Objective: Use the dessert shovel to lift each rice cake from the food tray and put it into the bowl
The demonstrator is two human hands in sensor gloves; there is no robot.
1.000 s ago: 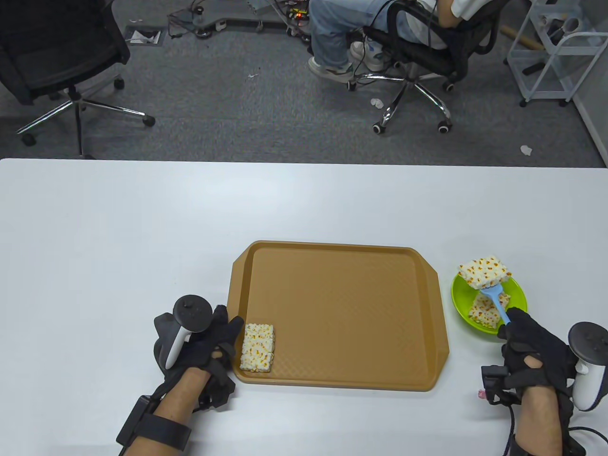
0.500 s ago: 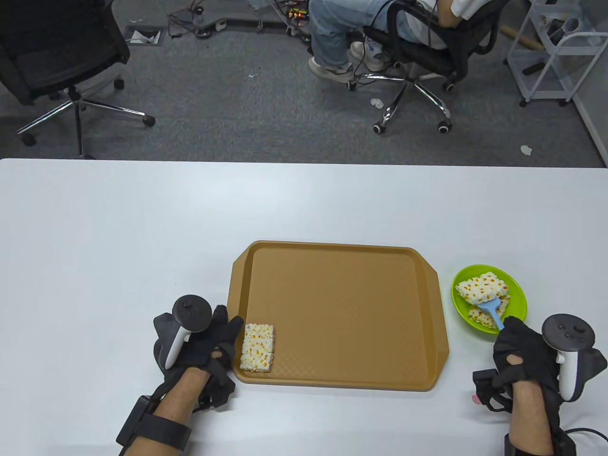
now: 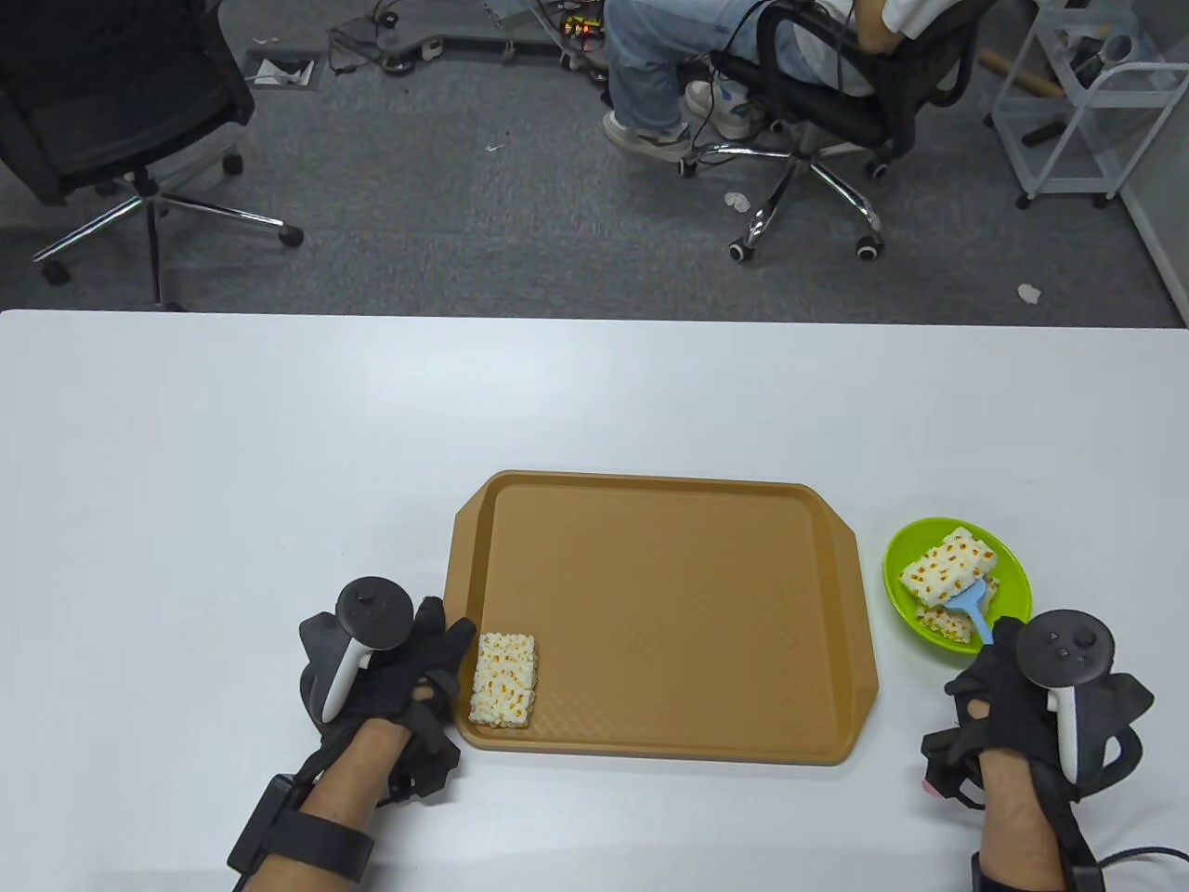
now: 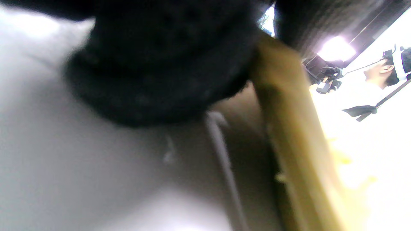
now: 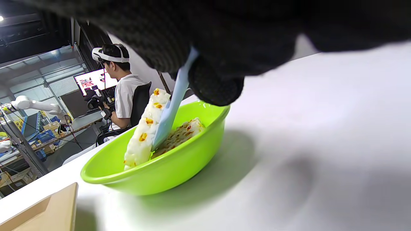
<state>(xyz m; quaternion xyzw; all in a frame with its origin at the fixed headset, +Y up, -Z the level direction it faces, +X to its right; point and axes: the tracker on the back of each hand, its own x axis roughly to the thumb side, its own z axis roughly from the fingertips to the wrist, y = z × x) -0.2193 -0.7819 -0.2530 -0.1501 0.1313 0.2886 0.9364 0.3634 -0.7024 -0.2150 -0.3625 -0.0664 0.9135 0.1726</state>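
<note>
My right hand [image 3: 999, 683] grips the handle of the light blue dessert shovel [image 3: 971, 610], whose blade reaches into the green bowl [image 3: 1012, 571]. A rice cake [image 3: 947, 567] leans tilted on the blade, over another rice cake [image 3: 947, 624] lying in the bowl. In the right wrist view the tilted rice cake [image 5: 146, 128] stands nearly on edge against the shovel [image 5: 171, 106] inside the bowl [image 5: 167, 170]. One rice cake [image 3: 504, 679] lies in the near left corner of the brown food tray [image 3: 669, 613]. My left hand [image 3: 437, 664] rests at the tray's left edge, its fingers against the rim.
The white table [image 3: 279, 446] spreads to the left of and behind the tray. Beyond its far edge stand office chairs [image 3: 111, 111], and a seated person [image 3: 669, 65] is on one of them. A small pink item [image 3: 927, 786] lies by my right wrist.
My right hand rolled and drew back toward me, lowering the shovel into the bowl. The carried rice cake went down with it and now tilts over the one below. My left hand stayed still.
</note>
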